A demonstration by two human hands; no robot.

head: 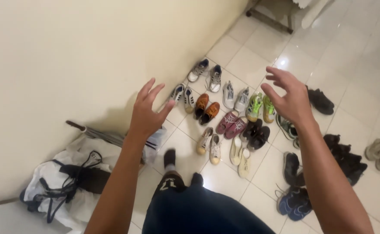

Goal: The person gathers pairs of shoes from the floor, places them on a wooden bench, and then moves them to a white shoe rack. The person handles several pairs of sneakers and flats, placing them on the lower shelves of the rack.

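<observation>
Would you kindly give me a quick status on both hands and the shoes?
Left hand open, empty, raised. Right hand open, empty. Paired shoes on tiled floor below. Nothing between.

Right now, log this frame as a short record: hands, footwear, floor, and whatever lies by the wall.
left hand: raised, fingers spread, holding nothing
right hand: raised, fingers spread, holding nothing
footwear: pairs in rows, including orange leather shoes and neon green sneakers
floor: glossy white tiles
by wall: white cloth bag with black straps
</observation>
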